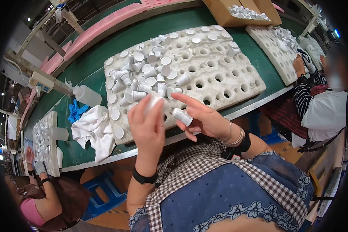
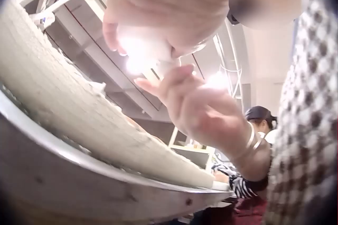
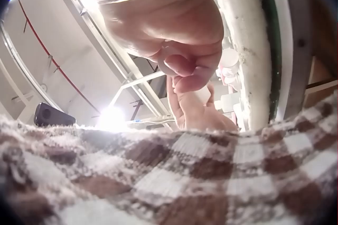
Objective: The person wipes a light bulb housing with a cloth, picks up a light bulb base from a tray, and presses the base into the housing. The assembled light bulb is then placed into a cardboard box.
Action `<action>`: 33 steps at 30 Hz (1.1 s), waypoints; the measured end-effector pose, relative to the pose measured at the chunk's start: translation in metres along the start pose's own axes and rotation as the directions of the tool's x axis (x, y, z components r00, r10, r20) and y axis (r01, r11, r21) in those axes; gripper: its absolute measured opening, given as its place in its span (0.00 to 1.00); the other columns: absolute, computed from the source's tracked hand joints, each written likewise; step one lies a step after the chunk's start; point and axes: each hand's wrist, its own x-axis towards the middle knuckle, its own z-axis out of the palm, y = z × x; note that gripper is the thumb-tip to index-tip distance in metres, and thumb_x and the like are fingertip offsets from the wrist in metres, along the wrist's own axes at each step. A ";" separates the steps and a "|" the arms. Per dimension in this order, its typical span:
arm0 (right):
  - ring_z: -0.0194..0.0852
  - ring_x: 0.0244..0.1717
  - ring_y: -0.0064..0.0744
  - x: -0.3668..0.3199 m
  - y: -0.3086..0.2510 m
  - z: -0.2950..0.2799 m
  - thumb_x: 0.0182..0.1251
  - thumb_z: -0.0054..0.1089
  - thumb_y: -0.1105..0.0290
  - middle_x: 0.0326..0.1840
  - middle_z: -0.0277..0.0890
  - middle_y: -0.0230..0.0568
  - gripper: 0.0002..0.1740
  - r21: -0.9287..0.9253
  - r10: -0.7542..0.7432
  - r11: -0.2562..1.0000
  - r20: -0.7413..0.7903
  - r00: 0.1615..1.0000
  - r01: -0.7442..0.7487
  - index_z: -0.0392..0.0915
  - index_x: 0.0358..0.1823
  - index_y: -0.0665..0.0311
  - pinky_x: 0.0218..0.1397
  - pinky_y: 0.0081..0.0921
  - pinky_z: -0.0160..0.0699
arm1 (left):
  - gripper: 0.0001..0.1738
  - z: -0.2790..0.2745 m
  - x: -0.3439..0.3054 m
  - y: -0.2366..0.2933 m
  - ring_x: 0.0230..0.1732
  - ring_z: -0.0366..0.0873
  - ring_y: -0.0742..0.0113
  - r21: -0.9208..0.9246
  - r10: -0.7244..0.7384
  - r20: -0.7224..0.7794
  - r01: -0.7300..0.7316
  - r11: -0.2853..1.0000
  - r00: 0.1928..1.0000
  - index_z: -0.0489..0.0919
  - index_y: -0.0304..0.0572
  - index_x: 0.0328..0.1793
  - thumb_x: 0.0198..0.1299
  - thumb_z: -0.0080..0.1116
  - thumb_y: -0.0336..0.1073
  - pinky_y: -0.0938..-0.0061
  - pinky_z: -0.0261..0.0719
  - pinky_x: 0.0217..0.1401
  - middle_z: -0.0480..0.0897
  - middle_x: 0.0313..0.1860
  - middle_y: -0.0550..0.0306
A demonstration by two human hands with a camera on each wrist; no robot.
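In the head view my left hand point(image 1: 147, 121) pinches a white, motion-blurred piece point(image 1: 155, 102) between thumb and fingers. My right hand point(image 1: 207, 118) holds a small white bulb-shaped part point(image 1: 182, 116) with printing on its body, its narrow end towards the left hand. The two hands are close together over the near edge of a white foam board point(image 1: 236, 79) full of round holes. More white bulb-shaped parts point(image 1: 145, 69) with round disc ends lie heaped on the board's left half. In the left wrist view, the right hand point(image 2: 203, 106) reaches up below the left hand point(image 2: 169, 8).
A white cloth point(image 1: 94, 129), blue glove-like material point(image 1: 77, 111) and a plastic bottle point(image 1: 87, 95) lie left of the board. A carton point(image 1: 241, 19) of white parts stands at the back. People work at boards on either side point(image 1: 274, 54).
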 end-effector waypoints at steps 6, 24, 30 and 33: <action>0.58 0.22 0.20 0.000 -0.002 0.002 0.78 0.39 0.58 0.37 0.70 0.42 0.33 0.117 0.008 0.993 0.044 0.999 -0.014 0.42 0.79 0.55 0.27 0.24 0.76 | 0.17 0.004 -0.003 0.006 0.55 0.77 0.62 -0.667 -0.255 0.240 0.350 0.658 0.937 0.77 0.33 0.59 0.64 0.57 0.30 0.70 0.73 0.58 0.79 0.55 0.50; 0.68 0.25 0.19 0.003 0.004 0.009 0.79 0.40 0.60 0.38 0.72 0.38 0.26 -0.185 -0.118 0.980 -0.219 0.969 0.078 0.59 0.72 0.64 0.33 0.22 0.81 | 0.20 0.012 -0.004 0.006 0.53 0.74 0.67 -0.790 -0.492 0.213 0.445 0.421 0.844 0.75 0.35 0.61 0.67 0.56 0.37 0.69 0.72 0.53 0.77 0.55 0.55; 0.59 0.21 0.17 0.005 0.005 0.002 0.79 0.38 0.57 0.35 0.69 0.36 0.26 0.014 0.004 1.000 -0.193 0.981 -0.001 0.60 0.72 0.61 0.27 0.22 0.79 | 0.16 0.008 0.007 0.012 0.55 0.71 0.50 0.055 0.084 0.025 -0.085 0.995 0.996 0.83 0.48 0.54 0.58 0.62 0.34 0.60 0.68 0.59 0.76 0.58 0.47; 0.57 0.20 0.17 0.006 0.005 -0.005 0.78 0.38 0.58 0.34 0.69 0.36 0.25 0.106 0.052 0.994 -0.136 0.989 -0.038 0.61 0.71 0.61 0.25 0.22 0.77 | 0.19 0.007 0.008 -0.005 0.55 0.71 0.48 0.147 0.024 0.004 -0.025 0.989 1.000 0.83 0.49 0.54 0.55 0.62 0.30 0.57 0.68 0.59 0.76 0.58 0.47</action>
